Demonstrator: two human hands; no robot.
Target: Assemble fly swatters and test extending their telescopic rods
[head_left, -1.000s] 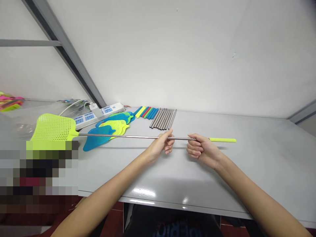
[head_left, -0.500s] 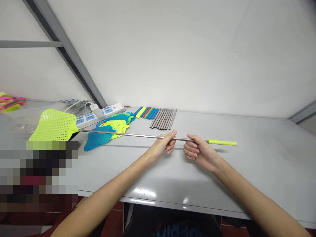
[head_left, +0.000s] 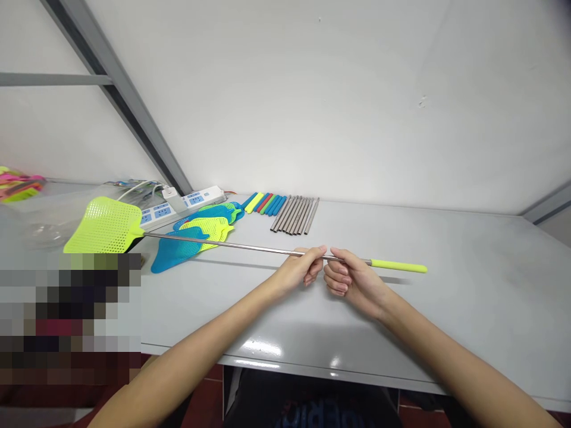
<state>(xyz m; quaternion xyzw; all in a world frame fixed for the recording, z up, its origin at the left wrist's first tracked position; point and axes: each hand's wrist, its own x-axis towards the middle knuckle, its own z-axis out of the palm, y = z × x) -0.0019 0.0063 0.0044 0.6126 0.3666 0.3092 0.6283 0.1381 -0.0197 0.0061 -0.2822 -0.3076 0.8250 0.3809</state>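
Observation:
A fly swatter [head_left: 250,246] with a long metal rod is stretched across the view above the table. Its yellow-green mesh head [head_left: 107,226] points left, and its yellow-green grip [head_left: 398,266] lies at the right end. My left hand [head_left: 303,268] is closed around the rod near its middle, thumb along the top. Close beside it, my right hand [head_left: 350,279] is closed around the rod just left of the grip. Only a small gap separates the two thumbs.
Blue and yellow swatter heads [head_left: 178,251] lie on the grey table [head_left: 285,333]. Several coloured grips [head_left: 267,204] and metal rods [head_left: 295,215] are laid out by the wall. A white power strip [head_left: 205,198] sits left of them. A pixelated area covers the lower left.
My hands have come closer together along the rod. My right hand and the grip end have dropped slightly, and the mesh head has shifted a little to the right.

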